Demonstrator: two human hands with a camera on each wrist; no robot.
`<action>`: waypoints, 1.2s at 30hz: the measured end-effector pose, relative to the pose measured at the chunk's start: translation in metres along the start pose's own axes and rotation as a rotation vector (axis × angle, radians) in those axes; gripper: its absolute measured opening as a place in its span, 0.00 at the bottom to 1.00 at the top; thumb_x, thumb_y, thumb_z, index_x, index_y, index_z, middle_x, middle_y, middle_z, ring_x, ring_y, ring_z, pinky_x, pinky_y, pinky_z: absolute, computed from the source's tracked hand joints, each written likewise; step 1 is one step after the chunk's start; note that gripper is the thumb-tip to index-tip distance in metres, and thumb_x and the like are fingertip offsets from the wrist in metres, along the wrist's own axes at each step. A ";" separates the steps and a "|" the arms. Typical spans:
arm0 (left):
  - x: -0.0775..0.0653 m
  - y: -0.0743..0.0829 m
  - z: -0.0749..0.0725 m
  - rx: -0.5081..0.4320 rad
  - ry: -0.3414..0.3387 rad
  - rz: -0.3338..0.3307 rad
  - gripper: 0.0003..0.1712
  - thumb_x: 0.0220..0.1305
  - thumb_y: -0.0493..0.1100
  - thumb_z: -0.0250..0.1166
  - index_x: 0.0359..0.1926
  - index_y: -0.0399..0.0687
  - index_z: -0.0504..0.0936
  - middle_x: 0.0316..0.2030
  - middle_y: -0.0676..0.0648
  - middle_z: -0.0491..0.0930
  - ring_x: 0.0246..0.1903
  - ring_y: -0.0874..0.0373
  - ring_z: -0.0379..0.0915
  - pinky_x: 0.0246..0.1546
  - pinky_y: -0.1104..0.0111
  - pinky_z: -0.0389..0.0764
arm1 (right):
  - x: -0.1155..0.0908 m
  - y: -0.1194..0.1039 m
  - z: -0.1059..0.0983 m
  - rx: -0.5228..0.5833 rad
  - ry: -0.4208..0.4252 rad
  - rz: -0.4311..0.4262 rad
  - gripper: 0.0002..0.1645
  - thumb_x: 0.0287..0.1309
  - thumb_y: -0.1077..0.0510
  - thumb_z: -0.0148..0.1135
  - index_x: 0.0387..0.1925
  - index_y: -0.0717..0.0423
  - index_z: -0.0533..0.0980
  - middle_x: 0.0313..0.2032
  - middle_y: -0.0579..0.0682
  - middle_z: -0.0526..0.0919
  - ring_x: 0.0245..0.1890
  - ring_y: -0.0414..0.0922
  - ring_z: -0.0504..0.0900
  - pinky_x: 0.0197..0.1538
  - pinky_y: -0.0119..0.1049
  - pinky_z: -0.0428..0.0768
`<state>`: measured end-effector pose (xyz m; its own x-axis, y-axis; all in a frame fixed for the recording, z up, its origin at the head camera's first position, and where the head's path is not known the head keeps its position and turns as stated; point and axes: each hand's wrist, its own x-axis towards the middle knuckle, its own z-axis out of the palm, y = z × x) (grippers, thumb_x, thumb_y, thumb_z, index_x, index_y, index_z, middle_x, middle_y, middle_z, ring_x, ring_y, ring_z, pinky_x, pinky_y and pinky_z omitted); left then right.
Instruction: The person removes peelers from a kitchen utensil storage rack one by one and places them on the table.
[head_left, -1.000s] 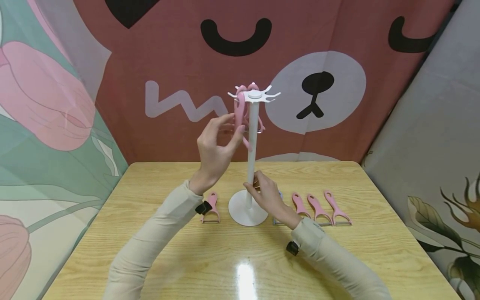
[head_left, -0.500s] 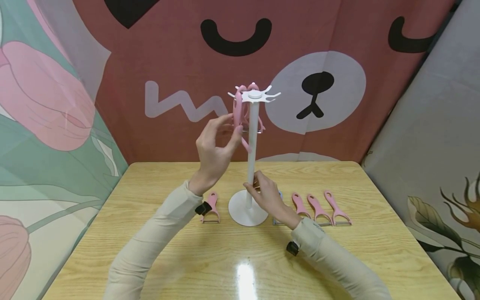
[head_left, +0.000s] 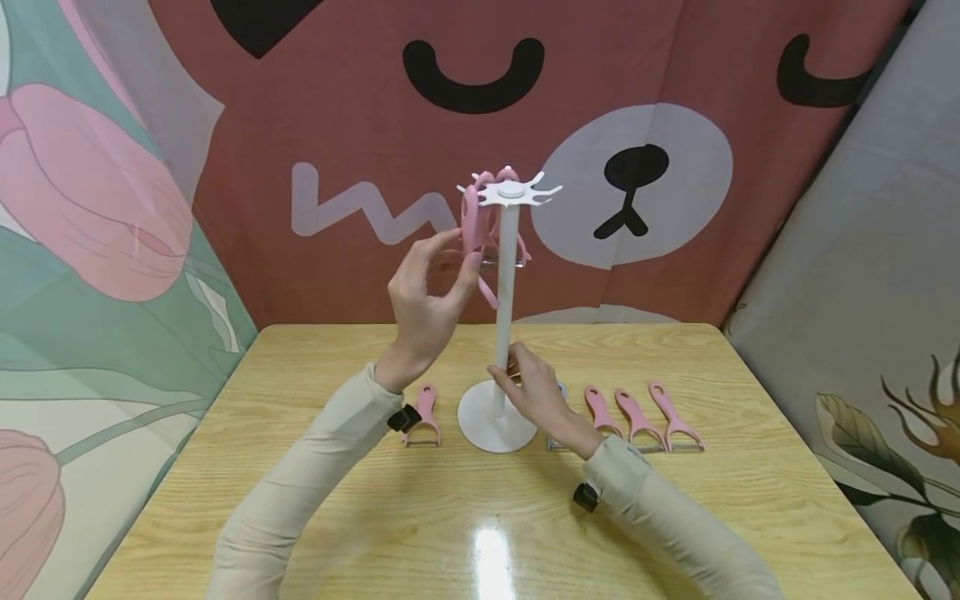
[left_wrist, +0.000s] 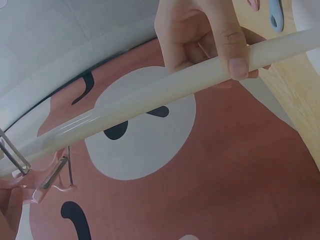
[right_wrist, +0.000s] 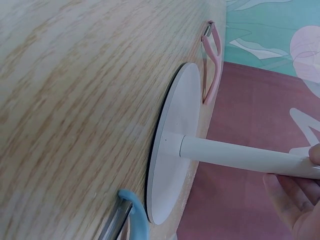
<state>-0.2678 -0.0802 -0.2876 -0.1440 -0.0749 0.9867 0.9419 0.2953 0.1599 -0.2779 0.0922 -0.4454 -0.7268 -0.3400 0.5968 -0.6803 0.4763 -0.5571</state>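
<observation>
A white stand [head_left: 506, 283] with a round base and a ring of hooks [head_left: 536, 197] at its top stands upright on the table. My left hand [head_left: 423, 308] pinches a pink peeler [head_left: 470, 218] by its handle, just at the left hooks; whether its hole is over a hook I cannot tell. Further pink peelers hang behind, partly hidden by the pole and the held one; their blades [left_wrist: 54, 173] show in the left wrist view. Low on the pole, my right hand [head_left: 534, 390] grips it with thumb and fingers, also seen in the right wrist view.
One pink peeler [head_left: 425, 406] lies left of the base. To the right lie several pink peelers [head_left: 665, 403] in a row and a blue peeler [right_wrist: 140, 220], close to the base and mostly behind the right hand. A patterned cloth [head_left: 360, 108] rises behind the table.
My left hand has shifted slightly to the left, taking the top of the pink peeler outward, away from the pole. The right hand and the stand stay where they were.
</observation>
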 end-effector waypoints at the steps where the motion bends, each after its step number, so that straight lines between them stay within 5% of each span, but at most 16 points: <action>1: 0.000 0.000 0.000 0.001 -0.002 0.000 0.21 0.69 0.47 0.64 0.49 0.31 0.78 0.37 0.39 0.82 0.32 0.48 0.82 0.37 0.62 0.85 | 0.000 0.000 0.000 0.000 -0.001 0.000 0.11 0.66 0.59 0.64 0.40 0.63 0.72 0.31 0.52 0.81 0.29 0.44 0.85 0.32 0.30 0.85; 36: -0.010 -0.006 -0.011 0.037 0.055 -0.013 0.17 0.66 0.41 0.66 0.48 0.30 0.80 0.36 0.39 0.82 0.32 0.47 0.82 0.37 0.64 0.85 | 0.000 -0.001 0.000 0.002 -0.010 0.023 0.11 0.65 0.59 0.65 0.40 0.62 0.72 0.31 0.52 0.81 0.29 0.45 0.85 0.32 0.30 0.85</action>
<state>-0.2688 -0.0920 -0.2984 -0.1378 -0.1309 0.9818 0.9280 0.3294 0.1742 -0.2774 0.0916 -0.4453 -0.7431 -0.3371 0.5781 -0.6637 0.4822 -0.5719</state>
